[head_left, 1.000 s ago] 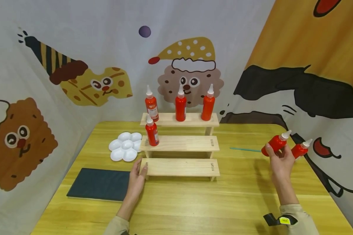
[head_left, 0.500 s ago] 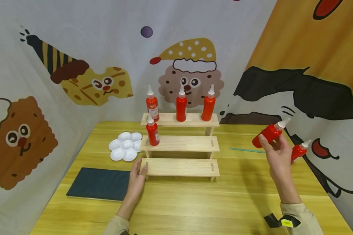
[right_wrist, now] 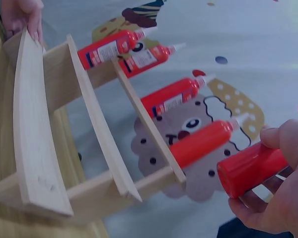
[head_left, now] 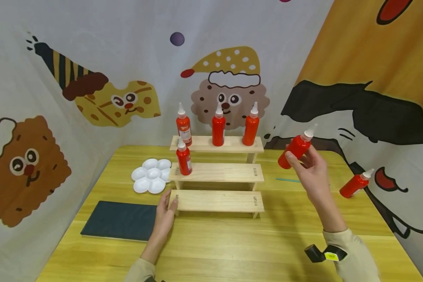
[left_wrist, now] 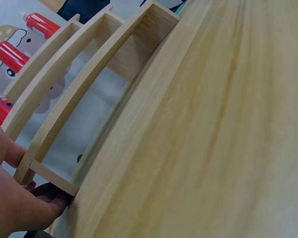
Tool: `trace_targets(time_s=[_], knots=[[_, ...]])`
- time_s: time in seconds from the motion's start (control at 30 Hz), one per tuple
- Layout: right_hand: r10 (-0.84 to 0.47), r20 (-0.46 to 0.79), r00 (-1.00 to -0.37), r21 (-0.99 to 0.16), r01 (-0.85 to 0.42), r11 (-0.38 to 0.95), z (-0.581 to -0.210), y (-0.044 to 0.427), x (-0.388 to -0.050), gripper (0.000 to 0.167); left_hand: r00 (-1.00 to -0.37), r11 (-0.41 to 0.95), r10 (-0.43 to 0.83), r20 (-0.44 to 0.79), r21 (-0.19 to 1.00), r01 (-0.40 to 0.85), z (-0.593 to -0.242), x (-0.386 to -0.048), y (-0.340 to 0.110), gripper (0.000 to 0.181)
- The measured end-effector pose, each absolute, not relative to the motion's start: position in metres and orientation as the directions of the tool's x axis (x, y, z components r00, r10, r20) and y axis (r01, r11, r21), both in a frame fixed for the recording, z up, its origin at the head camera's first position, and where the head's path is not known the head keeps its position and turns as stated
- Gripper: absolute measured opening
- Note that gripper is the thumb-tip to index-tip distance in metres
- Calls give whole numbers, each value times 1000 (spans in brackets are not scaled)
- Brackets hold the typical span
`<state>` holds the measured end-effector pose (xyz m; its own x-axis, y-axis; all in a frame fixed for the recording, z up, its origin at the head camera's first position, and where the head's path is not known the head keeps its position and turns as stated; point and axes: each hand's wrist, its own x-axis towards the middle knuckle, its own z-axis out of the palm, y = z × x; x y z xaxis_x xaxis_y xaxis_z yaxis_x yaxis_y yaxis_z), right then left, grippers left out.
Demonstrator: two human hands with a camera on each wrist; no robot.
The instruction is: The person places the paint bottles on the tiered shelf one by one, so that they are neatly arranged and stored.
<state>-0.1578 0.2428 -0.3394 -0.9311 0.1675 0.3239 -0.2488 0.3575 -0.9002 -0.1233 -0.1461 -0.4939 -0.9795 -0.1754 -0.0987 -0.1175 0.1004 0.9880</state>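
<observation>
In the head view my right hand (head_left: 311, 172) grips a red squeeze bottle (head_left: 296, 149) with a white nozzle, tilted and held above the table right of the wooden shelf. My left hand (head_left: 165, 217) holds the left end of the three-step wooden shelf (head_left: 216, 200), thumb on top of the lowest step; the left wrist view shows its fingers around that corner. Three red bottles stand on the top step, one of them a middle bottle (head_left: 218, 131). Another red bottle (head_left: 184, 160) stands at the left end of the middle step. The right wrist view shows the held bottle (right_wrist: 251, 168) near the top step.
One more red bottle (head_left: 354, 185) leans at the table's right side. A thin teal stick (head_left: 288, 180) lies under the right hand. Left of the shelf are a white flower-shaped palette (head_left: 151, 175) and a dark flat board (head_left: 120, 220). A printed cloth (head_left: 141, 35) hangs behind.
My right hand has lifted the red bottle and carried it left toward the shelf, away from the other bottle at the right. My left hand stays on the shelf end.
</observation>
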Motion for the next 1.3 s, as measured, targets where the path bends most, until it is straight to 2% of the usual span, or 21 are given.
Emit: trace_targets(time_s=[0.27, 0.63, 0.87, 1.3], knots=[[62, 330, -942, -872, -279, 402, -337, 213, -170, 48, -982, 105, -162, -95, 988, -113, -493, -123, -146, 56], [-87, 308, -948, -897, -319, 306, -343, 176, -189, 50, -983, 130, -183, -9, 991, -33, -496, -119, -147, 61], [-145, 267, -953, -907, -299, 296, -348, 151, -198, 47, -981, 110, -171, -90, 988, -110, -494, -122, -149, 57], [-228, 199, -953, -908, -267, 324, -372, 110, -208, 45, -984, 104, -161, -79, 990, -97, -495, -124, -147, 56]])
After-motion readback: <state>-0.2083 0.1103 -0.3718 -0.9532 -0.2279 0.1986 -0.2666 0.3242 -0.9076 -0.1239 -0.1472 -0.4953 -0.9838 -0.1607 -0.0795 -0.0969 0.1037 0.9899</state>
